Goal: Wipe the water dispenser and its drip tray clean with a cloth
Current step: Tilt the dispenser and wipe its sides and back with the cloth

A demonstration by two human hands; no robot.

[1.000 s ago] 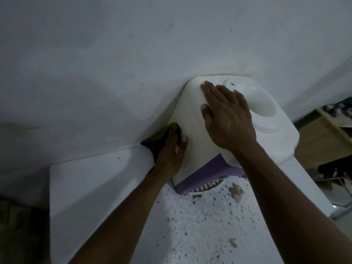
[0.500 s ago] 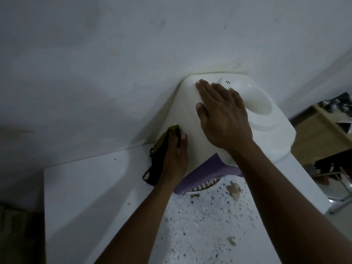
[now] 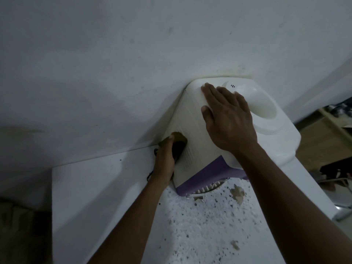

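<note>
Water dispenser (image 3: 190,119): boxy smooth white plastic, round bottle well (image 3: 262,107) on top, purple lower front (image 3: 207,178). Upright, back against wall (image 3: 114,73), front toward camera, on speckled white counter (image 3: 91,187). Olive cloth (image 3: 179,139) bunched against its ribbed left side. Left hand (image 3: 164,161) grips cloth, thumb over it, other fingers hidden. Right hand (image 3: 228,119) flat on top, fingers straight and together, thumb apart.

The white table (image 3: 85,197) carries the water dispenser (image 3: 198,130) at 12 o'clock, against the wall. Dark specks (image 3: 200,225) spread toward 6 o'clock. Brownish scraps (image 3: 237,192), possibly peeled coating, lie at 2 o'clock.
</note>
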